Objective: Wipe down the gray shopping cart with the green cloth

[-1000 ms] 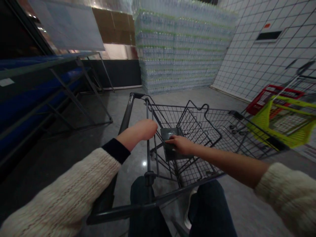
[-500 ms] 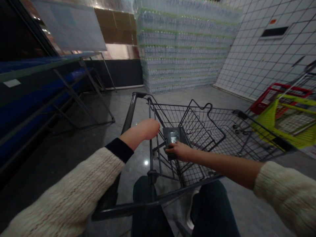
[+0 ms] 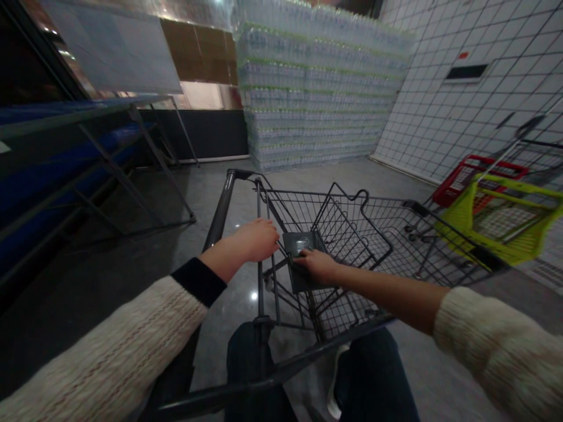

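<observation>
Left hand (image 3: 257,240) is curling closed over the thin steel rail of a wire cart (image 3: 373,249), grip unclear. Right hand (image 3: 317,265) is lying half-open, fingers pressing a flat black case (image 3: 299,243) on the folded wire seat (image 3: 347,225), just under the palm. Vs. earlier frame, hands are staying put, view's drifting slightly left.
</observation>
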A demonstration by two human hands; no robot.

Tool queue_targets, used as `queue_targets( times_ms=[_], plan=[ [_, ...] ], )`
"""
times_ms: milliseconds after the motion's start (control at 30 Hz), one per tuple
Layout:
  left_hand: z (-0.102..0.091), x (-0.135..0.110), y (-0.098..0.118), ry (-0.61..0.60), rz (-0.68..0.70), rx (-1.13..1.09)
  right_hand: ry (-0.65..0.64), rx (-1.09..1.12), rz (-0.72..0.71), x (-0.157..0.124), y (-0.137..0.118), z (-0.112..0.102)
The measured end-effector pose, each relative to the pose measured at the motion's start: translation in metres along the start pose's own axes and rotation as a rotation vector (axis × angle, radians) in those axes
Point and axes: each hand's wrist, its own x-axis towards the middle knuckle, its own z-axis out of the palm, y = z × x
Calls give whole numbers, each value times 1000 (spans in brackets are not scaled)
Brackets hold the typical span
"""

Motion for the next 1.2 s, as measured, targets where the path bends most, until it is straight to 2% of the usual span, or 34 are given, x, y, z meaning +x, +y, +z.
queue_targets(
  times_ms=[100,167,233,333,400,533,800,1000,1200],
  plan=[
    [-2,-1,4,-52,25,25,25,8,379,31,11,-5],
    [-5,-2,6,-60,25,34,58,27,487,57,16,-7],
    [-8,-3,7,-52,22,24,94,40,450,77,18,-7],
    [-10,-5,9,-54,9,6,130,57,301,91,23,-3],
    [-10,-5,9,-48,7,-2,147,25,336,90,32,0],
    [-5,-4,7,-38,29,-23,158,-69,610,86,53,1],
    [-1,-3,2,-4,9,-72,109,-143,576,89,68,-12],
    [1,0,-2,-7,33,-76,37,-201,577,74,47,-16],
    [-4,0,0,-41,36,-67,-50,-263,486,26,6,-5]
  ],
)
